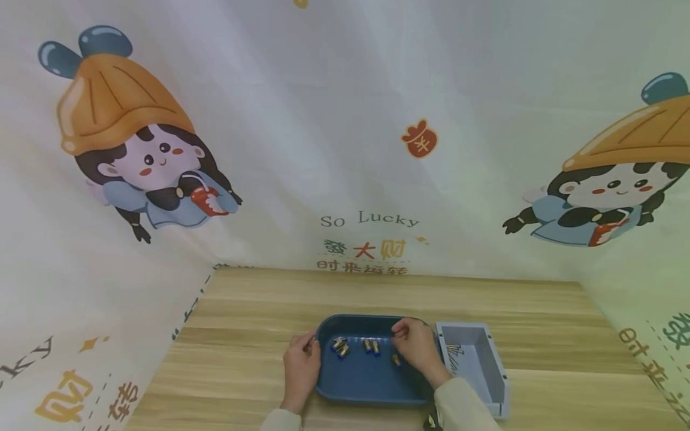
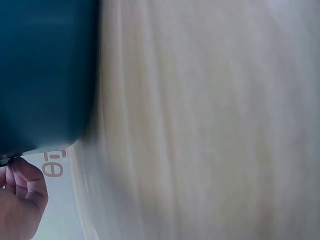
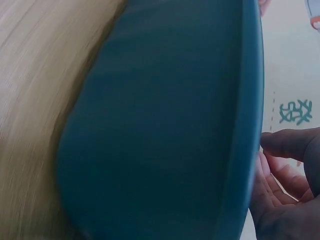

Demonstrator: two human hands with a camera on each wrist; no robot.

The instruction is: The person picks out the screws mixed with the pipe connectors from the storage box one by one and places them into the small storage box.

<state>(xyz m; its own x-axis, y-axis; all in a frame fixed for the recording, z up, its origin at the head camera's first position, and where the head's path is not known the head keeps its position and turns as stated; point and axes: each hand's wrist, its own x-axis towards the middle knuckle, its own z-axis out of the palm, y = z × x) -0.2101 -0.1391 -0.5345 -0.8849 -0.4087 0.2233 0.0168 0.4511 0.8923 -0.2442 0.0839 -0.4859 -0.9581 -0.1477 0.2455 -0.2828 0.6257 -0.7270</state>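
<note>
A dark blue tray [image 1: 372, 386] lies on the table with several small brass fittings [image 1: 372, 346] inside it, most showing blue ends. At the tray's left rim is my left hand [image 1: 302, 363], its thumb and bent fingers pinching the edge; the left wrist view shows the same fingers [image 2: 31, 182] up against the rim. Over the right part of the tray hovers my right hand [image 1: 417, 344], thumb and index fingertips close together, near a single fitting [image 1: 396, 360]. Whether anything small sits between those tips is hidden, since the tray wall covers them in the right wrist view.
Right of the tray stands a grey open box [image 1: 498, 368] with thin brass-coloured pieces [image 1: 453, 353] at its left side. Some dark object [image 1: 431, 421] shows below the right sleeve. A printed cloth [image 1: 366, 179] walls off the back and both sides of the wooden table [image 1: 242, 335].
</note>
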